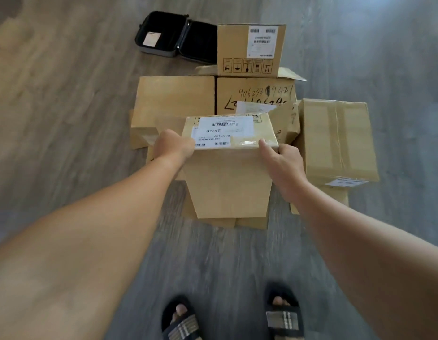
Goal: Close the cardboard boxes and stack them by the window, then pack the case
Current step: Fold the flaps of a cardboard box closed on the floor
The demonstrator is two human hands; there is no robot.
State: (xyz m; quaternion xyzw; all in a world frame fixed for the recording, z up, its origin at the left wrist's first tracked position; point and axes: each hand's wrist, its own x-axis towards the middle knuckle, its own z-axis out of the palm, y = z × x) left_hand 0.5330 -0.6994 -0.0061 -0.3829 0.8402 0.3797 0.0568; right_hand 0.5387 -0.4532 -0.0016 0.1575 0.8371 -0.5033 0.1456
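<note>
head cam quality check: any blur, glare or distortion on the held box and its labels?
Head view: motion blur smears the forearms and floor; the held box is fairly sharp, its big label print legible, small print not. Left hand and right hand grip its top corners. Slight glare on the tape strip. Wide-angle stretch at edges; soft, even light, weak shadows.

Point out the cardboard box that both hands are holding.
The labelled box nearest the person, with "10/20" on its white label: the left hand and right hand grip its top edge. No hand touches the other boxes.
</note>
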